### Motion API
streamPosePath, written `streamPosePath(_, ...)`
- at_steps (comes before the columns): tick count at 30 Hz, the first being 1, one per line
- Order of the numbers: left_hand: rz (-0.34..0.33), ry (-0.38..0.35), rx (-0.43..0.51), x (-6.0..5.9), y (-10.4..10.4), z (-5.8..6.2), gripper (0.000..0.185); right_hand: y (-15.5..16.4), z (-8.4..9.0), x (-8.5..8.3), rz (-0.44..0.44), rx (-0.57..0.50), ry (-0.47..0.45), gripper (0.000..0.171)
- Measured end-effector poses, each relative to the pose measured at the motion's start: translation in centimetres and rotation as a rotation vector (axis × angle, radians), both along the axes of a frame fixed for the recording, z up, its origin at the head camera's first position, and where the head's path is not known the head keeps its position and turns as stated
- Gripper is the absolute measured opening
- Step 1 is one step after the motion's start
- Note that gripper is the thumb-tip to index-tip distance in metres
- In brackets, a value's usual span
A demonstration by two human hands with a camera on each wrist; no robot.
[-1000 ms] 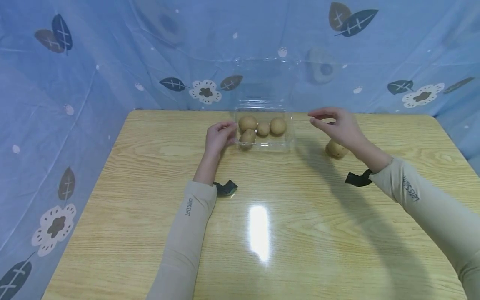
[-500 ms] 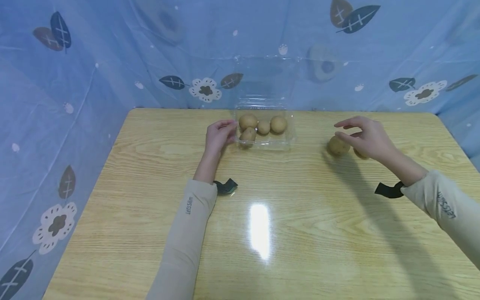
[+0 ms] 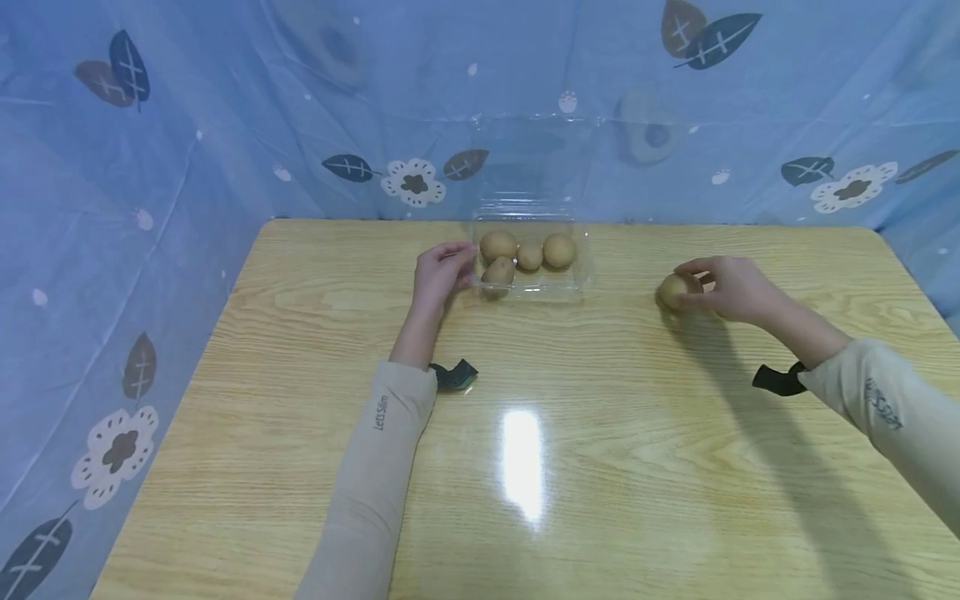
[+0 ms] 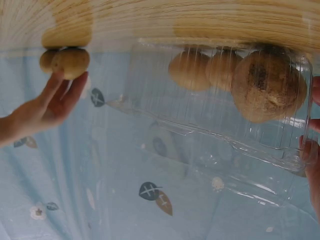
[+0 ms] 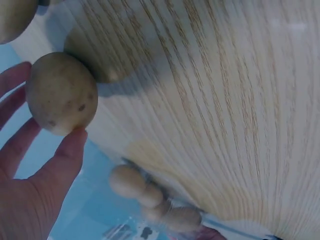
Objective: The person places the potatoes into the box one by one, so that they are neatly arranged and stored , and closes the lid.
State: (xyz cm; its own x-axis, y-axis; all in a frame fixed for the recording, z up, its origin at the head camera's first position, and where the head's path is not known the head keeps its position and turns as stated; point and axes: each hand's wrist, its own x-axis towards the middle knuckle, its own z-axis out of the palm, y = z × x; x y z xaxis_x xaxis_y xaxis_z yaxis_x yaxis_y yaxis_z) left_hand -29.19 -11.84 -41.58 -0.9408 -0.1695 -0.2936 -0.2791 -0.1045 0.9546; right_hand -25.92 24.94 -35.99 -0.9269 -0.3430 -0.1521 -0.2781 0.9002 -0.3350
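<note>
I see my right hand (image 3: 731, 287) at the middle right of the head view, fingers curled around a potato (image 3: 672, 291) on the table (image 3: 300, 467) — the picking-up step, I think. My left hand (image 3: 438, 271) holds the side of the clear box (image 3: 581, 279), top middle, with four potatoes inside. Next, I'd need a firm grip and a lift.

The head view looks down across the counter (image 3: 525, 467) from above. Both wrist views sit close, seemingly upside down; all three share the box (image 3: 531, 287) (image 4: 225, 150) of potatoes.
</note>
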Motion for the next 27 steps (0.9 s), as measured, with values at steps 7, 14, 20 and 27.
streamPosePath(7,-0.007,-0.003,-0.017,0.1,-0.15,-0.09,0.029,-0.25,-0.55,-0.46,0.011,0.016,-0.044,0.053)
streamPosePath(14,-0.014,-0.007,-0.015,-0.05,-0.11,0.07,0.029,-0.24,-0.53,-0.63,-0.015,-0.001,-0.073,0.052)
streamPosePath(20,-0.018,-0.007,-0.032,-0.04,-0.13,0.16,0.029,-0.46,-0.55,-0.74,-0.023,-0.042,-0.092,0.052)
streamPosePath(27,-0.012,-0.005,-0.043,0.05,-0.04,-0.01,0.031,-1.0,-0.07,-0.73,0.002,-0.054,-0.029,0.047)
